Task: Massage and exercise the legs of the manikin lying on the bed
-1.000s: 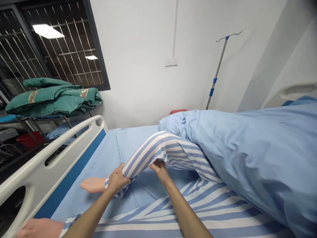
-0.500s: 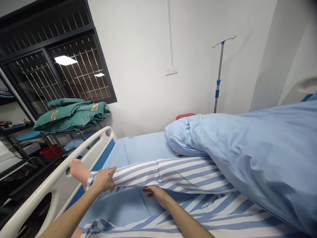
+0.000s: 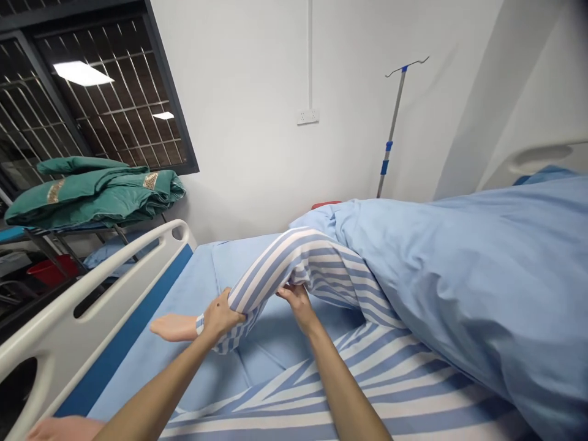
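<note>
A leg in blue-and-white striped trousers (image 3: 266,275) is bent, its knee raised above the bed, its bare foot (image 3: 174,327) on the sheet. My left hand (image 3: 222,316) is closed around the lower leg, just above the ankle. Behind the bent knee, my right hand (image 3: 297,300) grips from below, with some fingers hidden by the cloth. The other striped leg (image 3: 285,404) lies flat nearer to me, and part of its bare foot (image 3: 64,427) shows at the bottom left. A light-blue quilt (image 3: 441,263) covers the body above the thighs.
A white-and-blue footboard (image 3: 138,257) stands at the left end of the bed. Behind it, folded green quilts (image 3: 101,193) lie on a rack. An IV pole (image 3: 390,135) stands by the wall, right of a socket (image 3: 307,117).
The far leg has gone from straight to bent: its knee has risen and its foot has slid right, away from the footboard. Both my hands moved with it, the right one up behind the knee.
</note>
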### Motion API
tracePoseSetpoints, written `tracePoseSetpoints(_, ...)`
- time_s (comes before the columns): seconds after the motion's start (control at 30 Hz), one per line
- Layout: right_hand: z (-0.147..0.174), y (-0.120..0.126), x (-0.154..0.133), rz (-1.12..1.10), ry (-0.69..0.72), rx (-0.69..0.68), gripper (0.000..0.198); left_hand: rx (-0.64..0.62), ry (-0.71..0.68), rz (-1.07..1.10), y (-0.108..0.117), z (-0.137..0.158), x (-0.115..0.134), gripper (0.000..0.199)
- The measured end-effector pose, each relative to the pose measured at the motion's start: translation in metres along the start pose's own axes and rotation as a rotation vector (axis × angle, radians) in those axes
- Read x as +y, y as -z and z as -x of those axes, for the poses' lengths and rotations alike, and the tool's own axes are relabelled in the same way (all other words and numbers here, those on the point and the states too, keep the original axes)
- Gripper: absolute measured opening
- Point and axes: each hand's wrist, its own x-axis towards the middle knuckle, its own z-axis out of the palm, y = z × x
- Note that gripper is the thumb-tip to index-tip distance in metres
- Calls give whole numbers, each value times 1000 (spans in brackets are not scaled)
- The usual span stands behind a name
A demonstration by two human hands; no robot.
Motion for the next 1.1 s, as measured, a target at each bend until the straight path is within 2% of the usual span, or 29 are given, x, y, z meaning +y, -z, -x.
tracePoseSetpoints(0.1, 3, 3, -4, 30, 27, 23, 39, -34, 58, 92, -31, 3, 13, 47)
tracePoseSetpoints(0.2, 5, 1, -1, 47, 19, 25, 43, -3, 92, 154, -54, 9, 11, 46)
tracePoseSetpoints(0.37, 6, 2, 6, 54, 12, 27, 46, 20, 70, 183, -62, 9, 4, 46)
tracePoseSetpoints(0.57, 9, 1, 14, 57, -67, 40, 45, -60, 47, 145, -47, 9, 2, 45)
tracePoseSetpoints(0.73, 13, -4, 16, 87, -142, -21, 42, -69, 47, 76, -28, 15, -15, 45)
tracePoseSetpoints(0.93, 17, -6, 21, 124, -222, -72, 35, -72, 18, -76, 13, 16, -43, 50)
tracePoseSetpoints(1.1, 23, -10, 36, 75, -331, -31, 39, -113, 2, -245, 50, 10, -66, 63)
